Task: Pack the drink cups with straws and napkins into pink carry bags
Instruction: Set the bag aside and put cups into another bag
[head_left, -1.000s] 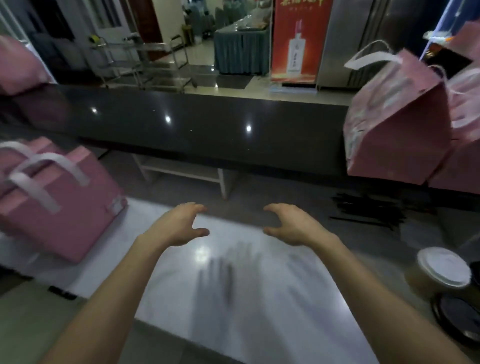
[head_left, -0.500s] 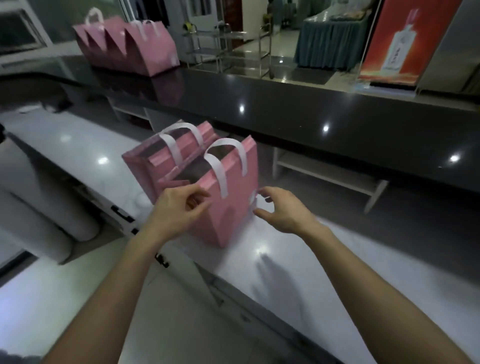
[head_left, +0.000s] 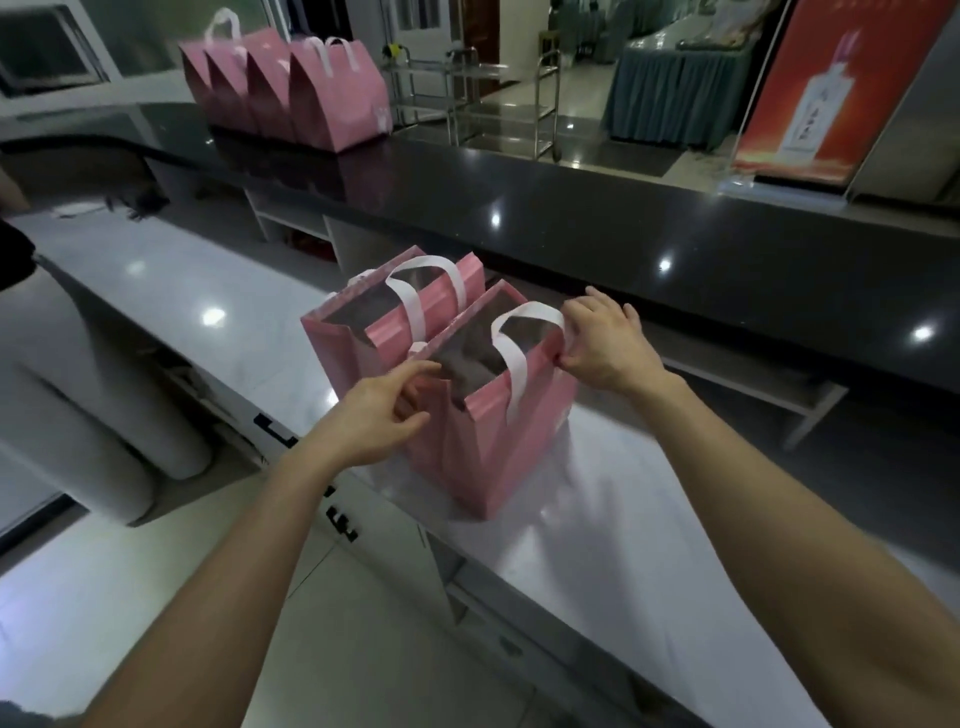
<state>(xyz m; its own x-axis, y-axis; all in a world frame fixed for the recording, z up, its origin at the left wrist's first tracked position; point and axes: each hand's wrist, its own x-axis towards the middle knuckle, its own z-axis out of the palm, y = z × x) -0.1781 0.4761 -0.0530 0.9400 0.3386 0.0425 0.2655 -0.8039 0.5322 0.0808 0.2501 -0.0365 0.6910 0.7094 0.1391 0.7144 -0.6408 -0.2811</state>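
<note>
I cannot see the bottom of the near pink bag (head_left: 498, 441), because its inside is only a dark shadow, so whether anything sits in it is beyond telling. My left hand (head_left: 382, 413) covers the bag's near left corner, with the thumb and fingers pinching the rim there, though the fingertips themselves are lost behind the paper. My right hand (head_left: 605, 340) pinches the far right rim just beside the white handle (head_left: 514, 345), fingers curled over the edge. A second pink bag (head_left: 363, 338) stands touching behind and to the left, mouth open, its far wall partly hidden by its own white handle loop (head_left: 415, 296). Both stand on the white counter (head_left: 623, 519), close to its front edge, where the floor (head_left: 363, 623) drops away below my forearms. To the right of the bags the white top runs bare toward the frame's lower corner, where it is cut off. Behind, the raised black counter (head_left: 623, 228) forms a ledge just past my right hand. At its far left end a row of pink bags (head_left: 291, 88) stands blurred, upright and touching one another. A red poster (head_left: 831, 88) leans beyond the ledge, its top cut off.
</note>
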